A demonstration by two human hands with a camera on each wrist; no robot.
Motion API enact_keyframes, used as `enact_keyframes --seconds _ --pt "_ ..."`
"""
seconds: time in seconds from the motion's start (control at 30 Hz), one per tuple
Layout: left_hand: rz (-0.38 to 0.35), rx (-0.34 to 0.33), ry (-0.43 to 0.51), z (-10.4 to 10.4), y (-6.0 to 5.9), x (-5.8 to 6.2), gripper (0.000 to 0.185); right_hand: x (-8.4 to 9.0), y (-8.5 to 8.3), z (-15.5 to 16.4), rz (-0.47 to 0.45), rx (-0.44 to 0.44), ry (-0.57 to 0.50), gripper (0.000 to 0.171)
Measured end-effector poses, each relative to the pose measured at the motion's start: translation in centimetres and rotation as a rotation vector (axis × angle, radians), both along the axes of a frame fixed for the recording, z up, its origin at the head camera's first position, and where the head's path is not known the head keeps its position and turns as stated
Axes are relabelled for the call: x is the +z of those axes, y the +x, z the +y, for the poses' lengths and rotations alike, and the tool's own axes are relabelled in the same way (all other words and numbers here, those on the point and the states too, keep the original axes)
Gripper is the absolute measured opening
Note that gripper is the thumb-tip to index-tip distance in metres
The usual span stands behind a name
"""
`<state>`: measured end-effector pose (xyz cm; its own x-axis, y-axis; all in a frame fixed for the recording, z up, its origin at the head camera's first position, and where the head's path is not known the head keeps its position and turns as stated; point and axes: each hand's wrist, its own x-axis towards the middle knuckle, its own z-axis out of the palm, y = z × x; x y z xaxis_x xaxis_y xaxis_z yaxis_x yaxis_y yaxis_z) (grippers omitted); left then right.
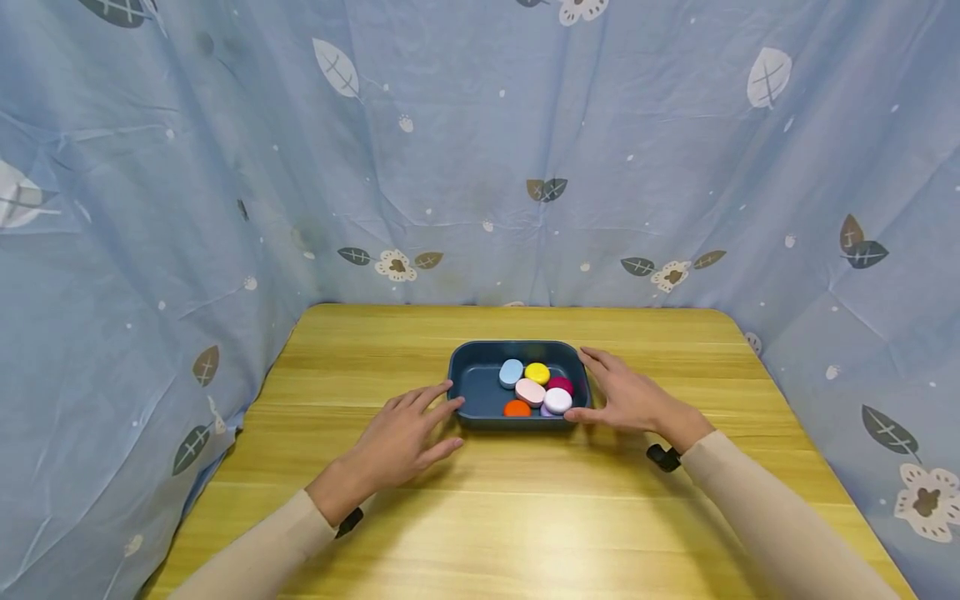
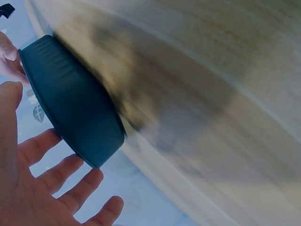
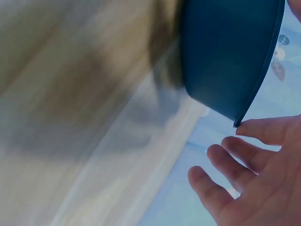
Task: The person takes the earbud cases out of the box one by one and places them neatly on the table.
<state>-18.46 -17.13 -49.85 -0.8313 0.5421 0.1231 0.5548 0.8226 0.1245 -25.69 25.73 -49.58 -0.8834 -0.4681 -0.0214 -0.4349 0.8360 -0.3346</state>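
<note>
Open hands (image 1: 397, 437) (image 1: 630, 398) flanking pebble-filled tray (image 1: 471, 392) on table (image 1: 525, 517).

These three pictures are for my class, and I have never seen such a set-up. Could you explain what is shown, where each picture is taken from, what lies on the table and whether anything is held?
No machine here: a person works with two bare hands. The wide picture comes from a camera on the person's head, looking down at a wooden table with blue leaf-patterned cloth behind. The other two come from cameras on each wrist, so they look tilted and blurred. On the table stands a dark blue tray holding small coloured oval pieces: light blue, yellow, pink, magenta, white, orange. The left hand and right hand lie open at the tray's two ends, fingers spread. Nothing is gripped; whether the fingertips touch the tray is hard to tell.
</note>
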Motion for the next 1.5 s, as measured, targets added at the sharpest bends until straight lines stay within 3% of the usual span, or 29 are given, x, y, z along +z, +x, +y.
enact_keyframes --seconds 0.27,0.5,0.77,0.97,1.13,1.5 --pt "0.028 0.003 0.010 0.6 -0.6 0.6 0.070 0.3 -0.7 0.1 -0.025 0.016 0.003 0.136" --pt "0.027 0.004 0.005 1.8 -1.8 1.8 0.073 0.7 -0.8 -0.2 -0.043 0.016 0.009 0.138" --pt "-0.007 -0.024 0.049 4.2 -4.1 3.0 0.073 1.0 -0.7 -0.3 -0.055 0.025 0.023 0.138" --pt "-0.015 -0.078 0.025 6.1 -6.1 4.0 0.073 1.2 -0.8 -0.4 -0.060 0.031 0.029 0.138" --pt "-0.073 -0.089 -0.002 7.6 -7.7 4.5 0.073 1.2 -0.9 -0.4 -0.071 0.033 0.028 0.136" --pt "-0.250 -0.028 -0.057 10.9 -10.9 5.2 0.073 1.1 -1.0 -0.3 -0.065 0.035 0.019 0.137"
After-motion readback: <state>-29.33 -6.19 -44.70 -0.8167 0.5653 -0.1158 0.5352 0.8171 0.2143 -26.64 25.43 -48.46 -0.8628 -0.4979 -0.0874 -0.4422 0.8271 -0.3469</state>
